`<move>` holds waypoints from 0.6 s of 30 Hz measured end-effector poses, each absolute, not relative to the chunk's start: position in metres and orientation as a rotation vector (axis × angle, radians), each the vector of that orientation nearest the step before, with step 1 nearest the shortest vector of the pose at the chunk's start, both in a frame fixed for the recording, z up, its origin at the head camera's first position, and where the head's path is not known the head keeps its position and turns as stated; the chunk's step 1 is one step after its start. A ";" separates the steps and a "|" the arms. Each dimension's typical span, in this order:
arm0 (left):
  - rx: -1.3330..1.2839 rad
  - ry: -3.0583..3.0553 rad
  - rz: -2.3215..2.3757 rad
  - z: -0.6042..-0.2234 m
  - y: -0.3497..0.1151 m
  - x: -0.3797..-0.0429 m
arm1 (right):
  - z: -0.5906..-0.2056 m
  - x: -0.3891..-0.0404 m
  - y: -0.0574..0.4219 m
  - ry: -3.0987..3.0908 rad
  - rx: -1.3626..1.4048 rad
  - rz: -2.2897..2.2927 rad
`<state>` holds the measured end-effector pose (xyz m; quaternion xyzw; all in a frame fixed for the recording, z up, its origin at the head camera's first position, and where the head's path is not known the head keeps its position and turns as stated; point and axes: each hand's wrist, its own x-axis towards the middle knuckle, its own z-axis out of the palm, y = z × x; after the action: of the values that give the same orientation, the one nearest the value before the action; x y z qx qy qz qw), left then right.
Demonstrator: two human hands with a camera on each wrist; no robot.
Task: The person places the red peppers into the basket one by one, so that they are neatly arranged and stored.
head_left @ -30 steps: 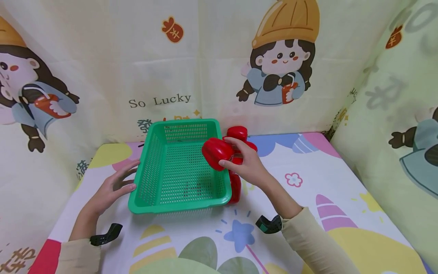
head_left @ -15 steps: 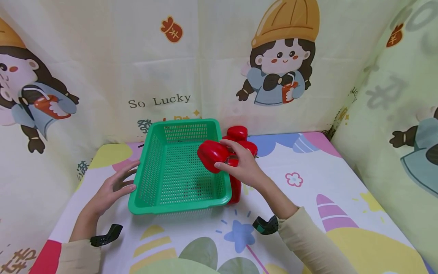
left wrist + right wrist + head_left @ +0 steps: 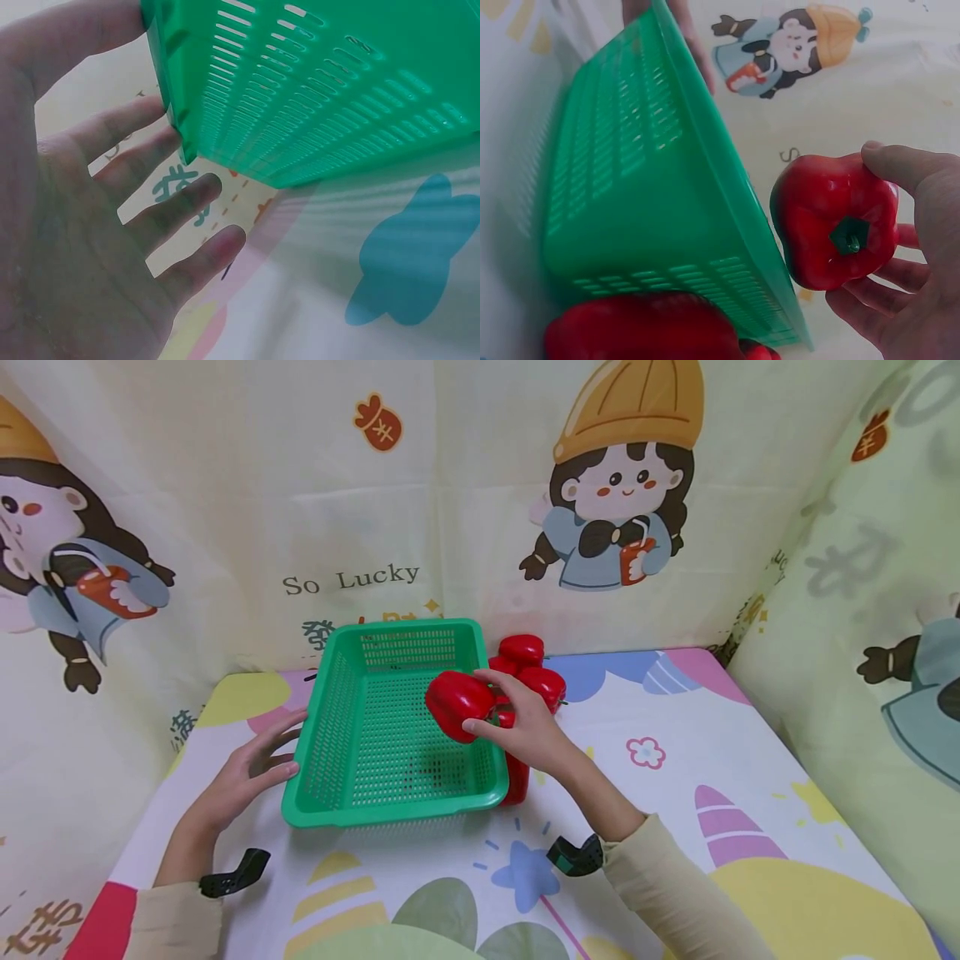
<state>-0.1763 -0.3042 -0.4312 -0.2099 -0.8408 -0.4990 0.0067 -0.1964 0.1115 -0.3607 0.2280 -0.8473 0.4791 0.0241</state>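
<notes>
A red bell pepper with a green stem is gripped between the thumb and fingers of my right hand, over the right part of a green plastic basket. In the right wrist view the bell pepper shows its stem end, level with the basket rim. My left hand touches the basket's left rim with straight, spread fingers. From the left wrist, the thumb and two fingertips of that hand meet the rim while the other fingers stay apart from it. No pepper shows inside the basket.
Several more red peppers lie along the basket's right side, some partly hidden by the right hand and rim. A patterned cloth covers the table. Behind stands a printed curtain, close to the basket's far end.
My right hand has moved a little left and down with the bell pepper, further in over the basket. The left hand and the basket have stayed in place.
</notes>
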 end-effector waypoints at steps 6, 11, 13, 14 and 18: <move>-0.659 -2.627 -1.571 -0.432 -0.304 -0.178 | -0.362 -0.196 0.108 -2.627 0.721 1.502; -0.656 -2.627 -1.567 -0.432 -0.304 -0.178 | -0.363 -0.196 0.107 -2.644 0.717 1.480; -0.654 -2.627 -1.566 -0.432 -0.304 -0.178 | -0.363 -0.196 0.106 -2.648 0.718 1.471; -0.653 -2.627 -1.567 -0.432 -0.304 -0.177 | -0.363 -0.196 0.105 -2.651 0.720 1.465; -0.651 -2.628 -1.568 -0.432 -0.304 -0.177 | -0.364 -0.196 0.103 -2.660 0.733 1.446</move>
<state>-0.1770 -0.3041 -0.4321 -0.2081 -0.8399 -0.5012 0.0064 -0.1956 0.1033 -0.3642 0.2352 -0.8538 0.4642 0.0133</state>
